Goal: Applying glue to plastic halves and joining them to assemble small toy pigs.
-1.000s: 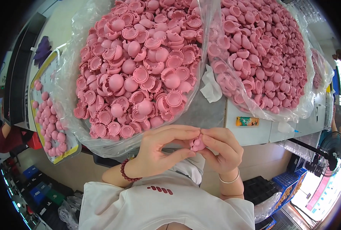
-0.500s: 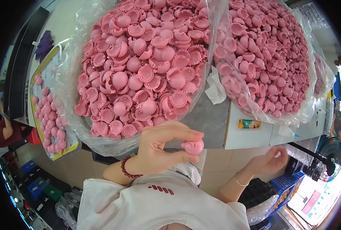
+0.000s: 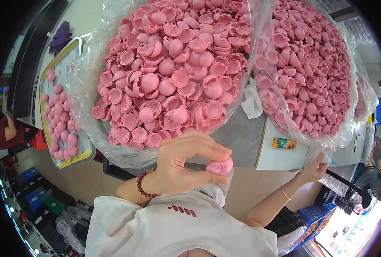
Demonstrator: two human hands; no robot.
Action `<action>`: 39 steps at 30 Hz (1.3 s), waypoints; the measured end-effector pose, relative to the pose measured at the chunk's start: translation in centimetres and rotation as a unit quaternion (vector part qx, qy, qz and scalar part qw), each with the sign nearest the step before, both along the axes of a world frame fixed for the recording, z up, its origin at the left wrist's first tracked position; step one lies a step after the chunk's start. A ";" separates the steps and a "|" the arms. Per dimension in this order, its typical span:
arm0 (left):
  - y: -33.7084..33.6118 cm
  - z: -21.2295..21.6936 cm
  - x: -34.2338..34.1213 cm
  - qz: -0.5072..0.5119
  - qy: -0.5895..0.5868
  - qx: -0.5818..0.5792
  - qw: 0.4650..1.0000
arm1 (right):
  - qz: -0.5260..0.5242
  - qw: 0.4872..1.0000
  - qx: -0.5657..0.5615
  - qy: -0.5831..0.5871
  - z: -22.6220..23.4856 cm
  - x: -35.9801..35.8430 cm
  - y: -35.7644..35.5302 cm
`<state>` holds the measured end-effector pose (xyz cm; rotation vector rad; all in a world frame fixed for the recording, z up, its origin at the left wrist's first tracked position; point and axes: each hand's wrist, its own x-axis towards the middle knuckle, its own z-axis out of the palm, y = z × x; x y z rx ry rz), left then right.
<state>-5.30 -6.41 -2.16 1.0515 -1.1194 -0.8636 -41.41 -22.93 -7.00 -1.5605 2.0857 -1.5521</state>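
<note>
Pink and rounded, a closed plastic ball-shaped shell (image 3: 220, 165) sits pinched between the thumb and fingertips of the left hand (image 3: 180, 165), held just below the table's grey edge (image 3: 242, 141), much where it was half a second ago. A second ago both hands met around it; since then the right hand (image 3: 314, 169) has swung out to the right and now reaches farther up, its fingers touching the lower edge of the clear plastic bag of pink shell halves (image 3: 314, 68) on that side, holding nothing that can be seen. Another clear bag heaped with pink shell halves (image 3: 173, 73) lies directly above the left hand.
</note>
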 end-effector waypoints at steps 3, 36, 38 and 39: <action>0.0 0.0 0.0 0.001 0.006 -0.007 1.000 | 0.088 0.987 -0.137 0.000 1.6 4.1 1.7; 0.2 0.8 0.5 -0.056 0.066 0.048 0.995 | 0.443 0.834 0.048 0.326 4.2 21.8 5.9; 0.4 0.5 0.6 -0.060 0.076 0.046 0.994 | 0.460 0.836 0.067 0.291 4.1 21.6 6.0; 0.4 0.5 0.8 -0.057 0.077 0.047 0.994 | 0.473 0.839 0.087 0.256 4.0 21.5 6.0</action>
